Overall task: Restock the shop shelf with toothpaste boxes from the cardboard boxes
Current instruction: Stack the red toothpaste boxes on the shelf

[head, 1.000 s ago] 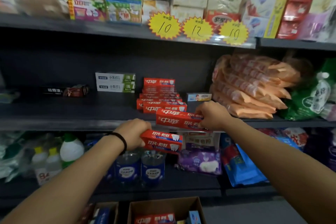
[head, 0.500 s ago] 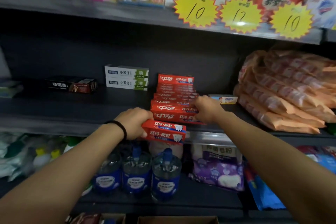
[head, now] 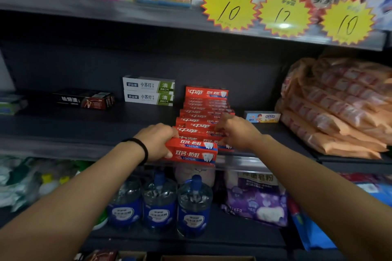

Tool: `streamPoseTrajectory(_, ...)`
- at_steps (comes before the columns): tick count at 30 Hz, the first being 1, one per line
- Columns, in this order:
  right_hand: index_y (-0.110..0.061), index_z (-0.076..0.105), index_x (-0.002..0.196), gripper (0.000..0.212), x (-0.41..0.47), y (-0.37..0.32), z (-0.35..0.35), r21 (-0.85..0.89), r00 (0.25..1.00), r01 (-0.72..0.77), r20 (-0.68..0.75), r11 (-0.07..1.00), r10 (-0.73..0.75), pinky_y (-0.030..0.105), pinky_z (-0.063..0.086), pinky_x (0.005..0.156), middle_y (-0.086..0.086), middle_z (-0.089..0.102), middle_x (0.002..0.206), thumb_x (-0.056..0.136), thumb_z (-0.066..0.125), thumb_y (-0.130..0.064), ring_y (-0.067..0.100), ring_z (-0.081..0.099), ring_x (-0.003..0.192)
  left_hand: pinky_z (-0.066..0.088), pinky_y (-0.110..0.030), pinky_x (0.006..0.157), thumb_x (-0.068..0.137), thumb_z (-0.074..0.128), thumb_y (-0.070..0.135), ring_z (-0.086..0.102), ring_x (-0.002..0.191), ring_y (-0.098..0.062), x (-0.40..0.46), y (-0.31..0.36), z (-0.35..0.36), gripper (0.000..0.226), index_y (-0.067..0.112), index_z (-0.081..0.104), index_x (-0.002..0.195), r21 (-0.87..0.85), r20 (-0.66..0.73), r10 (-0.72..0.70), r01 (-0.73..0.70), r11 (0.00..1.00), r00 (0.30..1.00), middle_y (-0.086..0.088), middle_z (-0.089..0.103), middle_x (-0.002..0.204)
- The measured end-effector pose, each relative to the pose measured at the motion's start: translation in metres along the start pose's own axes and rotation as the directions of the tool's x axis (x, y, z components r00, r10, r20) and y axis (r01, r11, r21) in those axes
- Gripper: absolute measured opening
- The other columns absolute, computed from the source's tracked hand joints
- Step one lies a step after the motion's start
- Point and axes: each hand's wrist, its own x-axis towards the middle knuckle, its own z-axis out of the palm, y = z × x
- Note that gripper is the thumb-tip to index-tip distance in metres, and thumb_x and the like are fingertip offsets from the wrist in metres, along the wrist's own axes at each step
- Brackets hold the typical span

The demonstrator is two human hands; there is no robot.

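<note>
1. Left hand (head: 157, 141) is out in front of the middle shelf (head: 63, 133), fingers curled round the left end of a red toothpaste box (head: 192, 152); the box is held level at the shelf's front lip, its tooth logo facing the camera.
2. A black band (head: 142, 148) circles that left wrist.
3. Right hand (head: 237, 131) reaches over the row of red toothpaste boxes (head: 203, 112) lined up front to back on the shelf. It rests on the right ends of the nearest boxes, fingers lying forward over them; whether it grips one I cannot tell, the fingertips are blurred.
4. The row runs back to a rear box standing face-on with white lettering, all in the middle of the shelf between the two arms.
5. Left of the row, at the back: two white-and-green toothpaste boxes (head: 148, 91) stacked one on the other. Further left, a black toothpaste box (head: 84, 99) lying flat.
6. Right of the row, a small pale blue box (head: 262, 117), and beyond it a slumped pile of orange packets (head: 335, 108).
7. Up top, three yellow starburst price tags (head: 230, 7) reading 10, 12, 10 hang on the upper shelf edge.
8. Below, three blue-labelled clear bottles (head: 159, 203) stand side by side, with a purple bag (head: 256, 199) just to their right.
9. At the very bottom edge, the rim of a cardboard box (head: 207, 258) peeks in.
</note>
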Motion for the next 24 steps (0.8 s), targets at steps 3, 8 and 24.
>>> streamPoseTrajectory(3,-0.021,0.062,0.124,0.035,-0.004,-0.002,-0.021,0.101,1.000,0.023,-0.015,0.995,-0.021,0.038,0.049,0.095,-0.002,0.057,0.128,0.090,0.064,-0.029,0.016,0.055,0.114,0.048,-0.034,0.089,0.077,0.075,0.024,0.059,0.106,-0.016,-0.001,0.006,-0.005,0.043,0.026,0.057,0.116,0.009,-0.013,0.000,0.000,1.000,1.000,0.006,0.061,0.117)
streamPoseTrajectory(8,-0.017,0.070,0.106,0.030,-0.023,-0.015,-0.052,0.407,0.985,0.081,0.106,0.910,-0.135,0.029,0.053,0.086,-0.004,0.069,0.107,0.090,0.061,-0.042,0.008,0.064,0.096,0.047,-0.033,0.087,0.078,0.075,0.025,0.058,0.105,-0.018,-0.001,0.020,-0.015,0.042,0.025,0.057,0.116,0.018,-0.036,-0.010,0.010,1.000,0.999,0.004,0.061,0.117)
streamPoseTrajectory(24,-0.014,0.062,0.117,0.036,0.002,0.046,-0.071,0.280,0.998,-0.052,0.052,0.959,0.039,0.034,0.052,0.094,-0.001,0.065,0.115,0.083,0.073,-0.024,0.012,0.062,0.102,0.046,-0.030,0.092,0.080,0.073,0.018,0.057,0.106,-0.013,0.060,0.013,-0.059,0.045,0.020,0.057,0.122,-0.153,-0.184,-0.054,0.025,0.988,0.982,0.001,0.062,0.117)
